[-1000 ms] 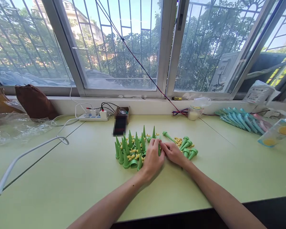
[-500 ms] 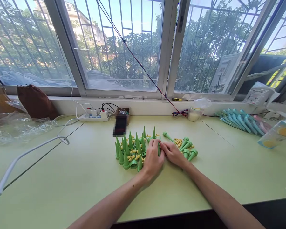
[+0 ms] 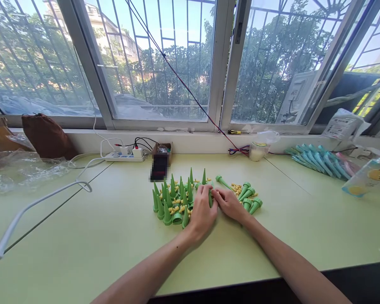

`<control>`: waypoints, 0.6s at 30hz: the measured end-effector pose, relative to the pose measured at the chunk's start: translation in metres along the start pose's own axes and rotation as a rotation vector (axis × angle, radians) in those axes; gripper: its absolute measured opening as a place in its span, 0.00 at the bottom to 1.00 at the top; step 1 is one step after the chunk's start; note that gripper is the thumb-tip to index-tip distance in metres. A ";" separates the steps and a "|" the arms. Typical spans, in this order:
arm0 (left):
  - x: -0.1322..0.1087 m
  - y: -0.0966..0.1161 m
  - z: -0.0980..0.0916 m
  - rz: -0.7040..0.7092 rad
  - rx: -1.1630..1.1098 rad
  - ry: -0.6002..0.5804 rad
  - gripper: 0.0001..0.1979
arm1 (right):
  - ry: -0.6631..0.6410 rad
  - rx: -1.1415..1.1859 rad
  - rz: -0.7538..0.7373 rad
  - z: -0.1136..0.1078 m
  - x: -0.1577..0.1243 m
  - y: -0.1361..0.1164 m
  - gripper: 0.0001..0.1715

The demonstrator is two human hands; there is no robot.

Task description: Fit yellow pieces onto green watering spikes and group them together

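Note:
My left hand (image 3: 203, 211) is wrapped round a green plastic plant watering spike (image 3: 210, 198), mostly hidden by the fingers. Pressed up against it, my right hand (image 3: 230, 204) has its thumb and fingers pinched together; what lies between them is hidden. To the left stands a group of green cone spikes (image 3: 167, 214), points up, with yellow plastic valves (image 3: 175, 210) lying among them. On the right, several green spikes (image 3: 248, 193) with ribbed caps lie on their sides beside a small heap of yellow valves (image 3: 236, 188).
Behind the spikes sits a small box (image 3: 164, 148) near a power strip (image 3: 126, 157). A white cable arm (image 3: 44, 196) crosses the left side of the table (image 3: 82, 253). A jar (image 3: 259, 152), teal packets (image 3: 319, 160) and a clear pouch (image 3: 367, 177) lie at the right.
The view has shifted very slightly. Both hands stay together around the green spike, with hardly any visible movement.

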State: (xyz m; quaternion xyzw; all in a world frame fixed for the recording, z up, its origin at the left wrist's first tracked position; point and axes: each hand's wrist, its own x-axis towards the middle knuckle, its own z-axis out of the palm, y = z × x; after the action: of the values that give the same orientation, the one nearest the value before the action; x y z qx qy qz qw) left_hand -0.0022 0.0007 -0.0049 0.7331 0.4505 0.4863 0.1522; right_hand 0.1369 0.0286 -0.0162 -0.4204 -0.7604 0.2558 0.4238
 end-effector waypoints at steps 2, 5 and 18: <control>-0.001 0.001 0.000 0.003 0.001 0.007 0.11 | 0.007 0.002 -0.009 0.000 0.000 -0.001 0.32; -0.002 0.002 0.000 0.000 -0.001 0.005 0.11 | 0.010 0.017 -0.009 0.000 0.000 0.001 0.34; -0.002 0.002 -0.001 0.001 -0.011 -0.010 0.12 | 0.011 -0.002 0.001 0.000 0.000 0.002 0.33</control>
State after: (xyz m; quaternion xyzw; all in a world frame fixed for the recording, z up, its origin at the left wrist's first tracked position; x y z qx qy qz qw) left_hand -0.0021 -0.0019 -0.0043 0.7348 0.4469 0.4852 0.1581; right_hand 0.1378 0.0296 -0.0178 -0.4227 -0.7580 0.2528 0.4276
